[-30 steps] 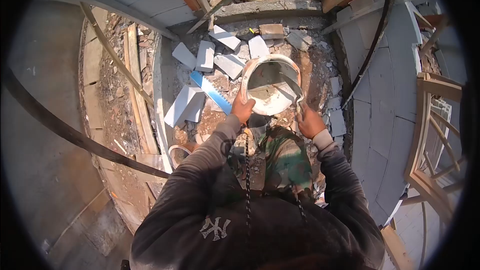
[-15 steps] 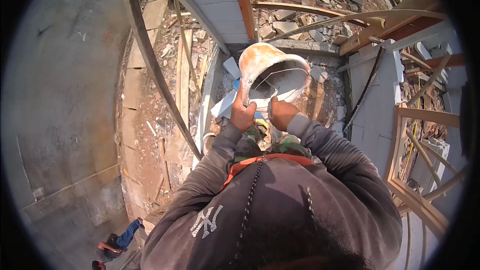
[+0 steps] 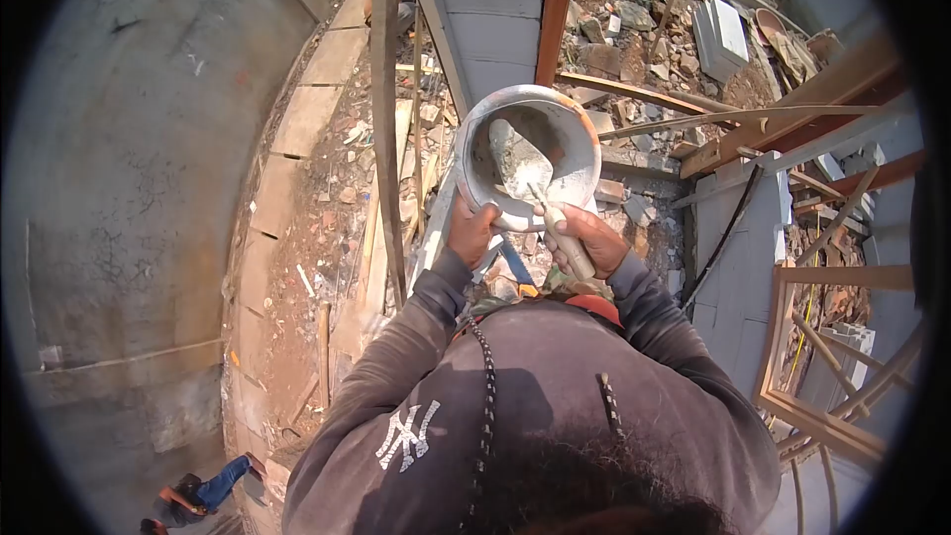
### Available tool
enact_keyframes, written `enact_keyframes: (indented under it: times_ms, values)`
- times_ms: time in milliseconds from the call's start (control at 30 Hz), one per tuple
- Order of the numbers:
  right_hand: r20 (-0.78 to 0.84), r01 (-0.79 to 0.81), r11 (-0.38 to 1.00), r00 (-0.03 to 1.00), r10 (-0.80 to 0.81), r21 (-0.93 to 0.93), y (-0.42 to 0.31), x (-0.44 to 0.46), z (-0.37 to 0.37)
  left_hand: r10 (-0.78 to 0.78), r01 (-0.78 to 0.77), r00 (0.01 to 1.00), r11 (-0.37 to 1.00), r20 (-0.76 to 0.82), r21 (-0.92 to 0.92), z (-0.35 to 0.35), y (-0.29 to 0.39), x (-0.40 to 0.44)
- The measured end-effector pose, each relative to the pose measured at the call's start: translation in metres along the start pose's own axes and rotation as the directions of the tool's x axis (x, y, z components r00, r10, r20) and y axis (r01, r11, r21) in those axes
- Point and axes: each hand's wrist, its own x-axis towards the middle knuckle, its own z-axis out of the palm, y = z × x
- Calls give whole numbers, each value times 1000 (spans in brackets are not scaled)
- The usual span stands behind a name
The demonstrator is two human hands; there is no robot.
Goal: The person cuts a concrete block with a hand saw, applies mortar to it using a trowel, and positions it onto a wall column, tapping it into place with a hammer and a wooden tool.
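Observation:
A round, whitish bucket with orange patches on its rim is held in front of my body, its mouth facing up toward me. My left hand grips the near-left rim, thumb over the edge. In my right hand is a trowel, fingers closed round its pale handle. Its blade, coated with grey-white mortar, lies inside the bucket. Grey residue covers the inner wall; how much mortar sits at the bottom is hard to make out.
Pale block walls rise ahead and to the right. A wooden pole stands close on my left. Rubble covers the ground beyond, crossed by timber beams. A wooden frame is at right. Another person is far below left.
The bucket has turned from tilted on its side to mouth-up and shifted slightly left. The trowel blade now shows inside it. My view has swung a little.

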Motion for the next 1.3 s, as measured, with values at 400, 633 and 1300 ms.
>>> enact_keyframes:
  times_ms: [400,633,1300]
  values:
    - [110,107,972,985,-132,211,-42,37,30,-185,124,979,872,-86,-473,-71,-43,6]
    - [-23,508,814,844,-535,-281,-146,153,37,-223,108,953,883,-206,-458,-100,-71,-8]
    - [-76,42,139,663,-745,-989,-180,281,-4,-94,143,928,983,-360,113,-92,-112,23]
